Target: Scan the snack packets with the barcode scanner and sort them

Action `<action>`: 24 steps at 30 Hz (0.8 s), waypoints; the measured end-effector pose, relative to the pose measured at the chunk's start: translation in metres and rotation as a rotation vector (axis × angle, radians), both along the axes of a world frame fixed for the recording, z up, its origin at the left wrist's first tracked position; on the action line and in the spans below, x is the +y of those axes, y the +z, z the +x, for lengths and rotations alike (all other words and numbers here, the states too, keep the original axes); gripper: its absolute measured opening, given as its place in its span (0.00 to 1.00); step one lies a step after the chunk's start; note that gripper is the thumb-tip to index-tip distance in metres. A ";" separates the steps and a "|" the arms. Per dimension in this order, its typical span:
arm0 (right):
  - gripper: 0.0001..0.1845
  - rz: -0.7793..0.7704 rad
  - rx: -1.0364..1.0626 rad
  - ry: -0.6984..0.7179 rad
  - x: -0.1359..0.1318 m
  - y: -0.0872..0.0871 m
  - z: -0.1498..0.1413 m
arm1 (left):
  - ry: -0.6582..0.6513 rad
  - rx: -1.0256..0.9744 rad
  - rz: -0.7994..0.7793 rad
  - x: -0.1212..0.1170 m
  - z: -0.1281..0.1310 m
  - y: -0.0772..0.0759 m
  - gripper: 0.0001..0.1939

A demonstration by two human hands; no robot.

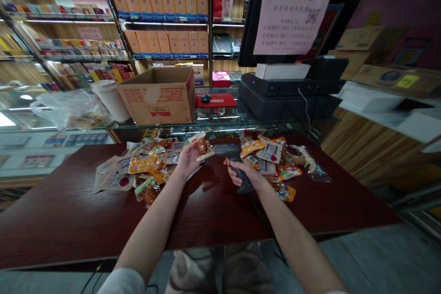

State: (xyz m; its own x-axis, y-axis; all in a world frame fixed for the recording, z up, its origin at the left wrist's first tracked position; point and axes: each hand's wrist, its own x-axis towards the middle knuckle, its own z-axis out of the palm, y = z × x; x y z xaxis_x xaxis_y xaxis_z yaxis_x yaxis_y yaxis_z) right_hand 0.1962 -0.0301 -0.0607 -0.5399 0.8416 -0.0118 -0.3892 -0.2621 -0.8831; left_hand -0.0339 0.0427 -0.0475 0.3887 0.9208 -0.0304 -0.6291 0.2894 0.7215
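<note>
My left hand (187, 160) is closed on a clear snack packet (203, 145) with brown food inside, raised a little above the dark red table. In my right hand (245, 172) is a black barcode scanner (227, 150), gripped by its handle, its head pointing left at the packet. A heap of snack packets (146, 163), orange, white and clear, lies to the left of my left hand. Beyond my right hand lies another pile of packets (270, 155), with a clear bag of pale food (303, 160) at its right edge.
A glass counter behind the table (310, 211) bears an open cardboard box (158, 96), a white cup (110, 100), a plastic bag (70, 108), a mouse (206, 98) and a till with a monitor (250, 32). Shelves of boxed goods stand behind. The scanner's cable hangs over the table's front edge.
</note>
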 end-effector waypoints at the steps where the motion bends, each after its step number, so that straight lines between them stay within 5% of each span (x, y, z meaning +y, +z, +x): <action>1: 0.20 0.000 -0.003 -0.010 0.000 0.000 0.000 | 0.002 -0.002 0.010 -0.001 0.001 0.000 0.18; 14: 0.20 -0.004 -0.004 -0.119 -0.003 0.007 -0.004 | 0.029 0.282 0.131 -0.003 0.009 -0.012 0.18; 24: 0.23 -0.061 -0.164 -0.097 -0.002 0.009 0.005 | 0.139 0.224 0.220 0.001 0.008 -0.010 0.21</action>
